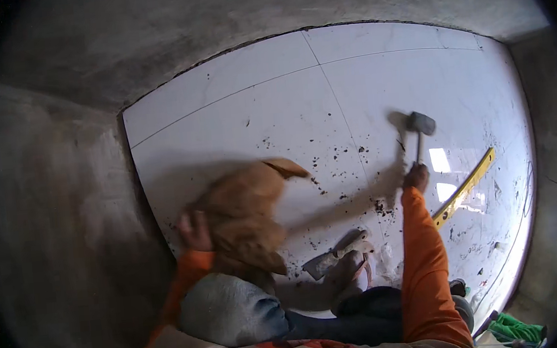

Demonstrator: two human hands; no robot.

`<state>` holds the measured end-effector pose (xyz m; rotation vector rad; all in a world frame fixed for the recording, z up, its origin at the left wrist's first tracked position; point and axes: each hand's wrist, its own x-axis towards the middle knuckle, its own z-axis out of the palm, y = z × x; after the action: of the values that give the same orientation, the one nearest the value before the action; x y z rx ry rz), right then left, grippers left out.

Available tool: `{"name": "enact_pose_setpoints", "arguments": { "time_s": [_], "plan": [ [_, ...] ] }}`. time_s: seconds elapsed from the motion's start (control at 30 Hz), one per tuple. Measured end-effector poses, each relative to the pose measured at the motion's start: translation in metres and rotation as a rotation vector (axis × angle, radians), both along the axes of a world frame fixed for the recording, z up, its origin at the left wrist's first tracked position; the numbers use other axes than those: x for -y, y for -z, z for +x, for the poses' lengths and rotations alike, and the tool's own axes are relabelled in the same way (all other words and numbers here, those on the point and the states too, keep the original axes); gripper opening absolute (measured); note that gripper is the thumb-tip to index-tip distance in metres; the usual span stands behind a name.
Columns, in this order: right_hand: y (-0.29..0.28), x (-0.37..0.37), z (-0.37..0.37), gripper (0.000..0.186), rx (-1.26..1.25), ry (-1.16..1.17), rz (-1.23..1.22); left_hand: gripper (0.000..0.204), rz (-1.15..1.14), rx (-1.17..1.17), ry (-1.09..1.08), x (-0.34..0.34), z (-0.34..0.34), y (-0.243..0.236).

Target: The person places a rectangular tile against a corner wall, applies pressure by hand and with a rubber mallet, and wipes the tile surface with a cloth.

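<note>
My right hand (416, 176) is closed round the handle of a rubber mallet (422, 123). The mallet's dark grey head points away from me, above the white floor tiles (273, 118), and its shadow falls just left of it. At the left edge of a crumpled brown cloth (244, 200), my left hand (194, 231) has its fingers stretched out and apart, slightly blurred. Whether it presses on the cloth I cannot tell. A trowel-like tool (319, 265) with a grey blade lies by my bare foot (345, 271).
A yellow spirit level (465, 187) lies slanted on the tiles, right of my right forearm. Dark crumbs (381, 206) are scattered over the middle. Grey walls (63, 213) enclose the tiled floor. Something green (514, 327) sits at the lower right.
</note>
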<state>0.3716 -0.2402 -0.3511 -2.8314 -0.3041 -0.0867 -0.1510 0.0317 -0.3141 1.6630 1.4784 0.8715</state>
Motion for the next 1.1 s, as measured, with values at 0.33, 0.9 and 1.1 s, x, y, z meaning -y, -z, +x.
{"name": "enact_pose_setpoints", "arguments": {
  "time_s": [0.33, 0.9, 1.1],
  "plan": [
    [0.001, 0.056, 0.066, 0.040, 0.201, 0.257, -0.216, 0.068, 0.174, -0.672, 0.083, -0.225, 0.071, 0.066],
    [-0.014, -0.086, 0.014, 0.063, -0.092, -0.322, 0.087, 0.073, 0.267, -0.144, 1.255, 0.107, 0.416, 0.030],
    [-0.043, -0.024, -0.129, 0.060, -0.269, -0.226, -0.306, 0.063, -0.368, 0.408, 1.434, 0.137, 0.285, 0.012]
  ]
}}
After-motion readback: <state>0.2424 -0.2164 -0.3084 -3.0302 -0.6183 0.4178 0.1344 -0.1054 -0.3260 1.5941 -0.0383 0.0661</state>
